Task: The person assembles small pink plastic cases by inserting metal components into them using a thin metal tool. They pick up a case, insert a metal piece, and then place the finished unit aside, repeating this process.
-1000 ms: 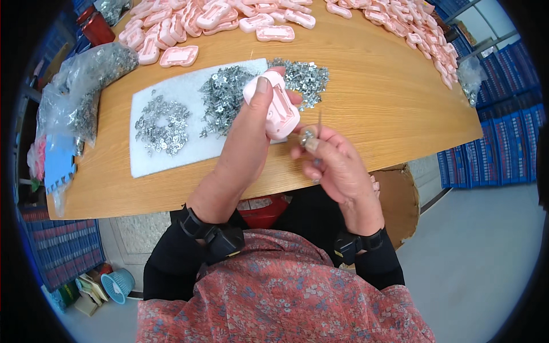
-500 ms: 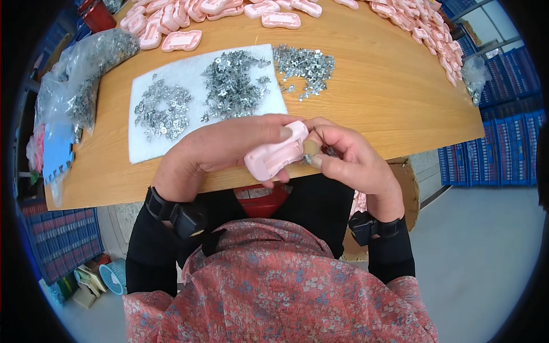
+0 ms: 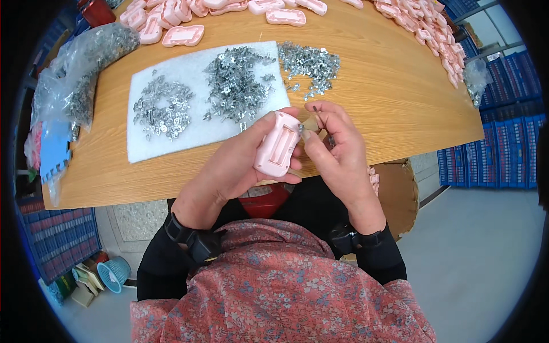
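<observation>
A pink plastic casing (image 3: 277,145) with an open battery bay faces up in my left hand (image 3: 231,157), whose thumb and fingers wrap round its sides. Close against its upper right edge is my right hand (image 3: 338,150), pinching a small metal battery contact (image 3: 302,129) between thumb and finger. More small metal pieces seem tucked within the right fingers, partly hidden. Beyond both hands, a white foam sheet (image 3: 150,146) carries a pile of flat contacts (image 3: 164,107) and a denser pile of spring contacts (image 3: 235,83).
More loose metal contacts (image 3: 311,66) lie on the wooden table (image 3: 394,108), right of the foam. Pink casings (image 3: 420,34) are heaped along the far side. Plastic bags of metal parts (image 3: 86,80) stand at the left. A cardboard box (image 3: 397,200) sits below the table's front edge.
The casing has turned more upright, its battery bay now facing up. My left hand has rolled to hold it from the left and beneath. My right hand stays beside its upper edge.
</observation>
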A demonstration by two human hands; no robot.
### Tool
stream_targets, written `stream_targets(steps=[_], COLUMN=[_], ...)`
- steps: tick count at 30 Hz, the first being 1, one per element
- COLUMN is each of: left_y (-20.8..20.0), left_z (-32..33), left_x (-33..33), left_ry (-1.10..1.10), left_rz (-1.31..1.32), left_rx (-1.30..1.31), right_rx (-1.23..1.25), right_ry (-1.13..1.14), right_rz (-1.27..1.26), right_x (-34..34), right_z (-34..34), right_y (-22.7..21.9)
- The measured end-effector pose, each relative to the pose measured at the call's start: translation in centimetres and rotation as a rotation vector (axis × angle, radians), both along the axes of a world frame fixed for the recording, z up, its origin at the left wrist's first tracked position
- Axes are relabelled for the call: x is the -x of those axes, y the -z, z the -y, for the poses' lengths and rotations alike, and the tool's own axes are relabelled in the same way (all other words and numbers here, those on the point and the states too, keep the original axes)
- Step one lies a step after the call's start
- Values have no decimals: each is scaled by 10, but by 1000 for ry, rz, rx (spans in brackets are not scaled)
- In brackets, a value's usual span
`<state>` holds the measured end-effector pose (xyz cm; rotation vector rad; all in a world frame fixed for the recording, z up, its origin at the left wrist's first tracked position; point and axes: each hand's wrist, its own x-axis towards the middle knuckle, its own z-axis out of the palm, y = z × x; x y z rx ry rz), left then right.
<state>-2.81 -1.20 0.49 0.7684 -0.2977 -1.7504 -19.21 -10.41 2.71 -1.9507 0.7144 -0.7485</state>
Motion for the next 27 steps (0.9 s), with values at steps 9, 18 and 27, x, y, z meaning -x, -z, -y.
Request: stream_targets(steps=[9,18,27], left_y=[1,0,4], left_z=[0,3,2], left_x=[7,13,9], left_ry=[-24,-51,-45], left_rz=[105,210,128], left_rx=[-24,-41,-18], right_rx=[355,484,148], right_ry=[29,80,75], right_rz=[-185,-403,-207], right_x=[-8,-16,-6], right_z=[2,-9,2], right_y=[0,-13,-5])
